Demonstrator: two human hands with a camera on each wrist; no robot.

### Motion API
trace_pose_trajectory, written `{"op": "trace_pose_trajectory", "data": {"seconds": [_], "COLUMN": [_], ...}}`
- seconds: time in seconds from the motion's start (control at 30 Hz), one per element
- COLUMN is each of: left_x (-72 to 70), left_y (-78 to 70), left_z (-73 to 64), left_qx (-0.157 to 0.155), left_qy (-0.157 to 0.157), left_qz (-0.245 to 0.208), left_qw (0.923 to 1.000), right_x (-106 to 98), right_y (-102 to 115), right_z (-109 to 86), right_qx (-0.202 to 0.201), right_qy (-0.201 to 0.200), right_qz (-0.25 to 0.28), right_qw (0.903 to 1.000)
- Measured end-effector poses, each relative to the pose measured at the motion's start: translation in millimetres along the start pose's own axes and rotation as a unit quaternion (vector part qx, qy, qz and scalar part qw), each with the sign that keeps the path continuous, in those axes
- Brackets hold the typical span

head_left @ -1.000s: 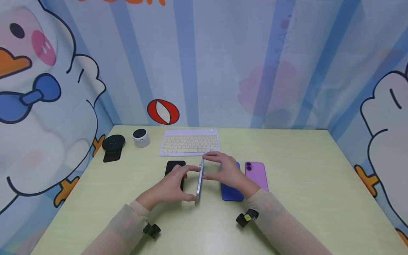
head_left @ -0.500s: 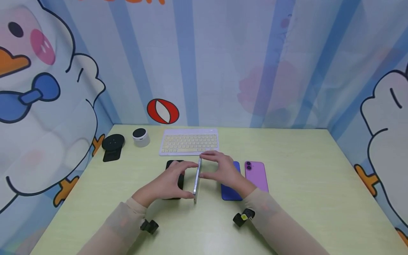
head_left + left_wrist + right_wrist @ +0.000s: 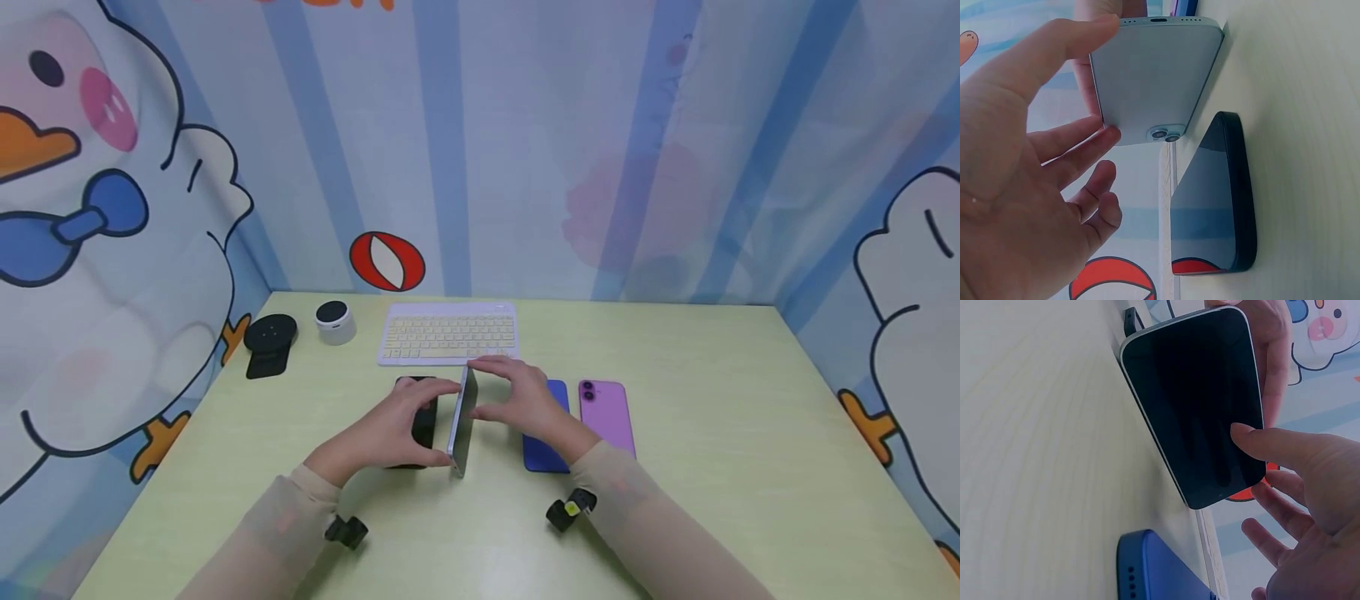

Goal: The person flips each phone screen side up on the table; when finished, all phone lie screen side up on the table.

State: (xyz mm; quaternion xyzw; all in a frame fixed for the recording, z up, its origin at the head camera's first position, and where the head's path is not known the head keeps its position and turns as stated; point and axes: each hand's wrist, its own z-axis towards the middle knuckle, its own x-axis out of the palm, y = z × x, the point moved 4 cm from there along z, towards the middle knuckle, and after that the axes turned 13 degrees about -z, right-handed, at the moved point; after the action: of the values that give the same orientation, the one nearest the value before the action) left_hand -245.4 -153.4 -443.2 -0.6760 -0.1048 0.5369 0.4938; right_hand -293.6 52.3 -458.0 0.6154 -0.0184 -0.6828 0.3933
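A silver smartphone [image 3: 462,425] stands on its long edge over the table, held between both hands. Its pale back [image 3: 1154,75] and paired camera lenses face my left hand [image 3: 382,429], which grips it with the thumb at the near end and fingers toward the far end. From the other side my right hand [image 3: 532,408] pinches the far end, thumb on the dark screen [image 3: 1188,400]. Just left of it lies a black phone [image 3: 425,429], partly hidden by the left hand. A blue phone [image 3: 546,454] lies under the right wrist, with a purple phone [image 3: 606,412] beside it.
A lilac keyboard [image 3: 450,335] lies behind the hands at the table's back edge. Left of it are a small white cylindrical speaker [image 3: 337,330] and a black round-topped stand [image 3: 270,336]. A printed curtain [image 3: 517,167] rises behind the table [image 3: 750,467].
Both hands have shifted slightly left with the silver phone. It has tilted, so more of its dark screen side now shows in the head view. The other phones stay put.
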Motion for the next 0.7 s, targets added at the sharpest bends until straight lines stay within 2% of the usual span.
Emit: {"op": "trace_pose_trajectory", "data": {"seconds": [0.13,0.27,0.5,0.7], "left_x": [-2.4,-4.1,-5.4,0.7], "left_y": [2.4,5.1,12.4,21.3], "left_z": [-1.8,-4.0,-5.9,-5.7], "left_qx": [-0.004,-0.019,-0.047,-0.048], "left_qy": [0.0,0.002,-0.003,-0.009], "left_qz": [-0.014,-0.024,-0.015,0.003], "left_qw": [0.9999,0.9995,0.9988,0.9988], "right_x": [3,7,13,13], "right_y": [-3,-8,-16,-22], "right_z": [1.7,2.7,2.2,1.5], "right_qx": [0.015,0.029,0.048,0.054], "right_qy": [0.013,0.044,0.091,0.089], "right_qz": [-0.011,-0.033,-0.069,-0.1], "right_qw": [0.9997,0.9981,0.9923,0.9896]}}
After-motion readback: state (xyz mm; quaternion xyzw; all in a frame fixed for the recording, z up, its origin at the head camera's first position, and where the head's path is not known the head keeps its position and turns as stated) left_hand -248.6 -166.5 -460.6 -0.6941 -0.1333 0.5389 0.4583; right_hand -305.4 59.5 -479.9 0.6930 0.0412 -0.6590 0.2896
